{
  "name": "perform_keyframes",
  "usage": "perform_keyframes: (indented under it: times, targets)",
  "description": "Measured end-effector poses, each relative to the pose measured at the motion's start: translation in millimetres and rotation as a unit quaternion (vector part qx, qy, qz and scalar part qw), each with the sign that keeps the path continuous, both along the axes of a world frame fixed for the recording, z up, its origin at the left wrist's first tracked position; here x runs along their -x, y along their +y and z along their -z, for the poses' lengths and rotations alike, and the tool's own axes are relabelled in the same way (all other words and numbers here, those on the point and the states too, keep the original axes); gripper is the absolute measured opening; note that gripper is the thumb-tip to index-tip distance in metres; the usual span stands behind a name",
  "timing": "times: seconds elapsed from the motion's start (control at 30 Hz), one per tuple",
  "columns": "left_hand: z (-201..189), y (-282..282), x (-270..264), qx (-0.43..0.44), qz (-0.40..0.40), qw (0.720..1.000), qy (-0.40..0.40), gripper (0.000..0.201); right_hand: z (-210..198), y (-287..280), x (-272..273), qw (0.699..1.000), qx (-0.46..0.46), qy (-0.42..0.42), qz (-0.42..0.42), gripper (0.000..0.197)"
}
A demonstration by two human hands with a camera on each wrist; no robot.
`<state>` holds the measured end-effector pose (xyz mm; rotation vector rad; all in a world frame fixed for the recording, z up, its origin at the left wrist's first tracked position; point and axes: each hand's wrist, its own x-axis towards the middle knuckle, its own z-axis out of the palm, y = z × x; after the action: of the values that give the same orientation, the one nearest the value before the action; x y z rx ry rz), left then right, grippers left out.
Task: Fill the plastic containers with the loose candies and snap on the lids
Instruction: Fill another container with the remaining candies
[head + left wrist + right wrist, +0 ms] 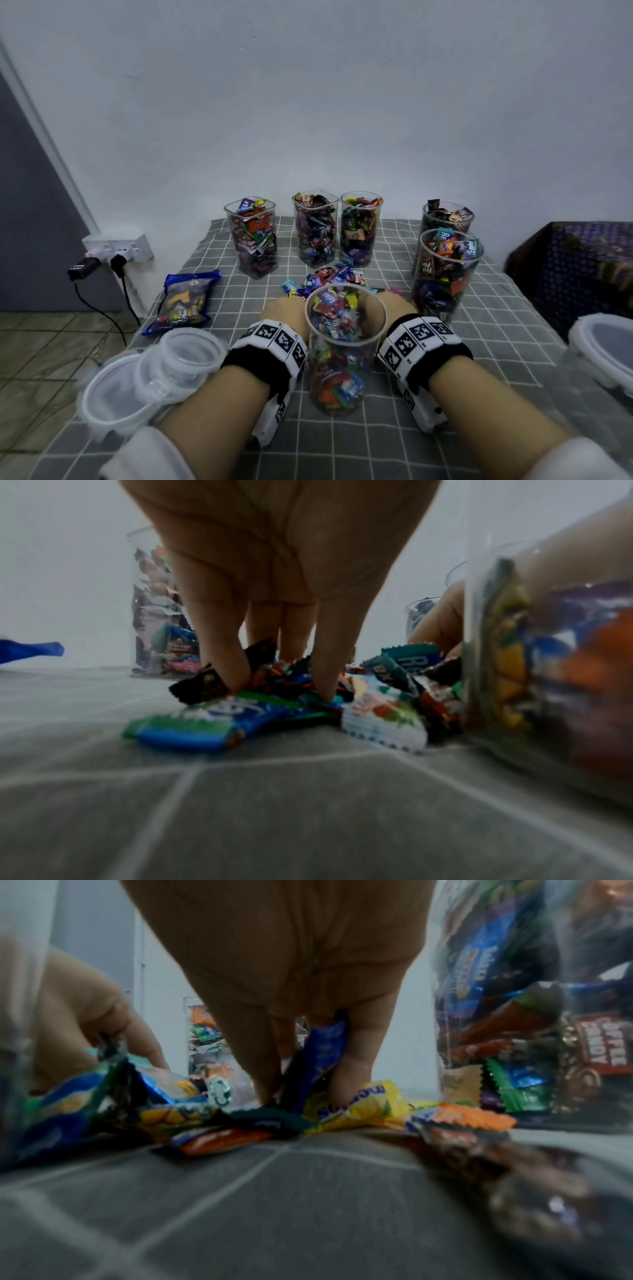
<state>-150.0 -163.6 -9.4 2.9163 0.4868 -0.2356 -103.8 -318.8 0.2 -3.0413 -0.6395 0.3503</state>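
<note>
On checked cloth [479,346]: both hands' grip pinching loose candies [325,275]; wrapper reads "Relax".

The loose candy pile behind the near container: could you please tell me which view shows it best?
The right wrist view: the loose candy pile spreads across the frame at close range. The left wrist view also shows it close, partly behind fingers. In the head view the near container hides most of it.

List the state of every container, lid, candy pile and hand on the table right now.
Near container: open, mostly filled.
Five far containers: open, full.
Lids: stacked at left, unused.
Right lid: lying at the table edge, off.
Loose candies: piled behind the near container.
Candy bag: lying flat.
Left hand: fingers down in the pile.
Right hand: pinching a blue wrapper.
</note>
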Motion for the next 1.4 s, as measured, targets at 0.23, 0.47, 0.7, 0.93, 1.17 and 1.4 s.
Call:
perform_keyframes:
  times: [0.23, 0.47, 0.7, 0.93, 1.17, 1.4]
  targets:
    - [-5, 0, -7, -0.012, -0.022, 0.999, 0.047, 0.030, -1, -1, 2, 1.000, -0.022, -0.016, 0.002, 0.026]
    - [-8, 2, -4, -0.006, -0.004, 1.000, -0.007, 0.028, -5, -9, 3, 0.996, -0.082, -0.025, 0.036, 0.022]
    - [-2, 5, -3, 0.005, 0.040, 0.996, -0.081, 0.022, -20, -27, 4, 0.961, -0.251, -0.048, 0.102, 0.015]
    - [-3, 7, 2, 0.025, 0.040, 0.990, -0.130, 0.024, -84, -36, 31, 0.891, -0.449, -0.040, 0.055, 0.024]
    - [-6, 12, 8, 0.058, 0.031, 0.986, -0.153, 0.022, -110, -19, 70, 0.938, -0.321, -0.105, -0.080, 0.015]
    - [-1, 17, 7, 0.070, 0.028, 0.983, -0.165, 0.020, -103, -14, 83, 0.950, -0.258, -0.122, -0.128, 0.021]
